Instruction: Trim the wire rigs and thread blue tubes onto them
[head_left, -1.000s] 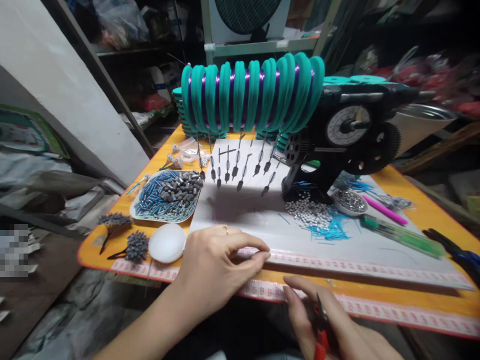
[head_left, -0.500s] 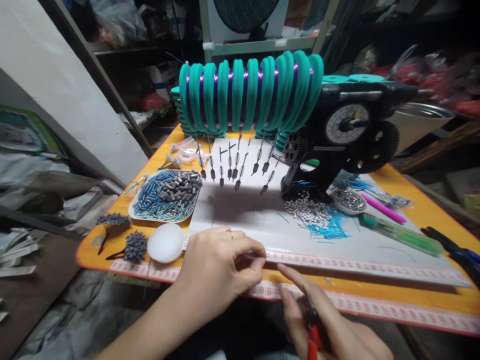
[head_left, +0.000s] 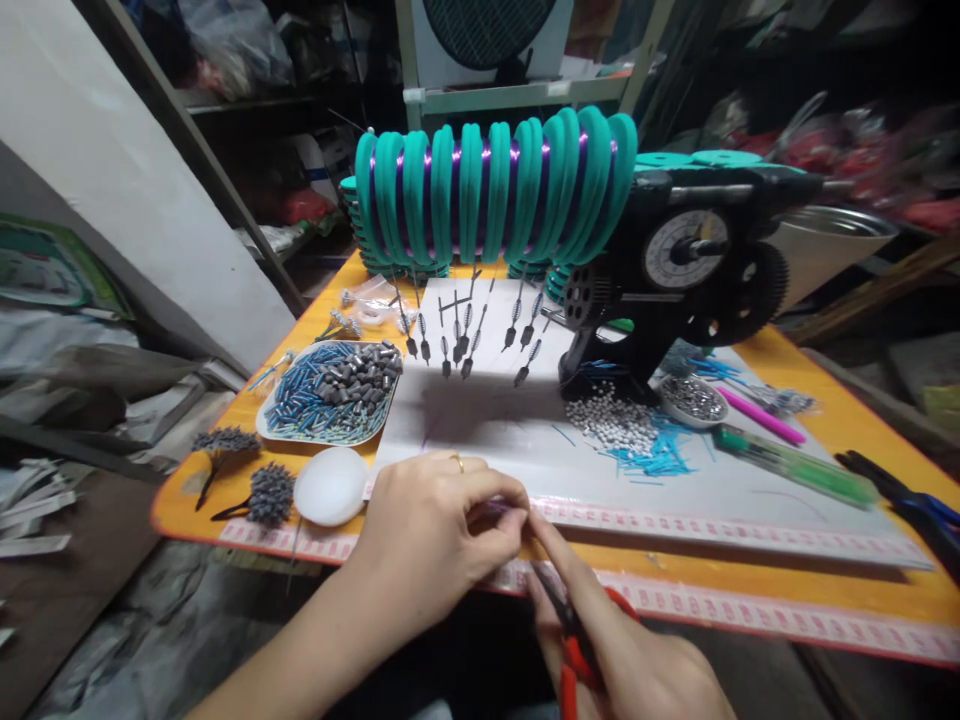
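My left hand (head_left: 442,525), with a ring on one finger, is over the near edge of the white board (head_left: 465,430). Its thumb and forefinger are pinched together, and a faint purplish glint shows inside the curl; what they hold is too small to make out. Close on its right, my right hand (head_left: 622,640) is wrapped around red-handled scissors (head_left: 577,655), whose dark blades point up toward the left fingertips. My right forefinger reaches to the left thumb tip. Beyond both hands, a teal-ridged roller (head_left: 484,190) with shiny purple windings has several small weighted hooks (head_left: 466,340) hanging below it.
A tray (head_left: 262,425) of blue and grey small parts and a white round lid (head_left: 331,487) lie left. White beads (head_left: 611,420), blue bits (head_left: 652,452), a metal-parts dish (head_left: 694,400), a pink pen (head_left: 761,415) and a green cutter (head_left: 795,468) lie right. A black geared winder (head_left: 675,270) stands behind.
My right hand has moved left and up with the scissors, closing the gap to the left fingertips. My left hand keeps its pinch nearly in place. The hanging hooks have swung slightly.
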